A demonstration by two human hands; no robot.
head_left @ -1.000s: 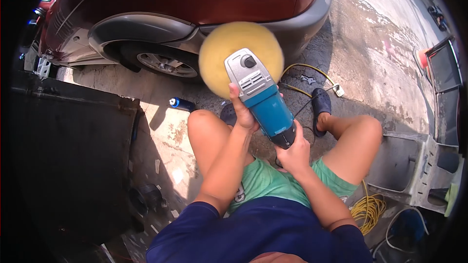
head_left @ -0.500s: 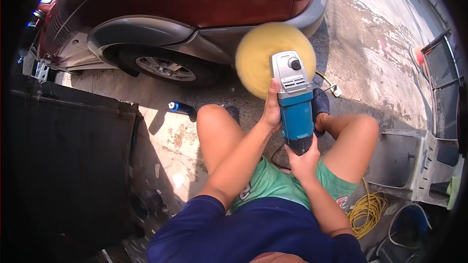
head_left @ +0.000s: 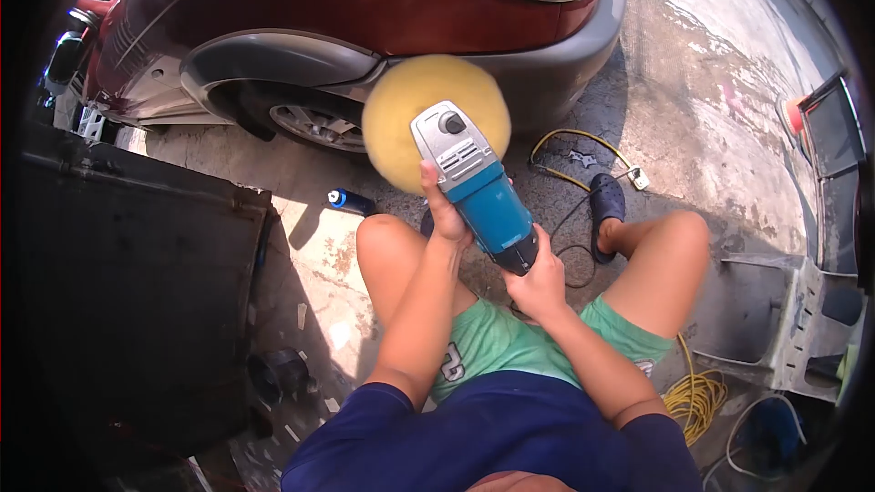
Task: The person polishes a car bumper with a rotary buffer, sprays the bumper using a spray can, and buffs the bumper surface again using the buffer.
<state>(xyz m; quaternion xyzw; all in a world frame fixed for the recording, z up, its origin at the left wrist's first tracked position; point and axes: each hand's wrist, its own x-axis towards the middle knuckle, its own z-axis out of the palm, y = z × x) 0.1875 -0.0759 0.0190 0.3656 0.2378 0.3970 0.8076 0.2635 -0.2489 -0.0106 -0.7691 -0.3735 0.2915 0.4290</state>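
Observation:
Both my hands hold a teal and silver polisher with a round yellow pad at its far end. My left hand grips the body just behind the silver head, thumb showing on the left side. Around the black rear end is my right hand. The pad looks smooth and blurred, and it overlaps the lower grey trim of a dark red car in view; I cannot tell whether they touch.
The car's front wheel is left of the pad. A blue bottle lies on the concrete. A yellow cord with a plug is by my right shoe. Coiled yellow cord and a grey plastic chair are at right, a dark panel at left.
The polisher and both hands have swung left, with the tool now tilted and its pad nearer the wheel. More of the yellow cord is uncovered.

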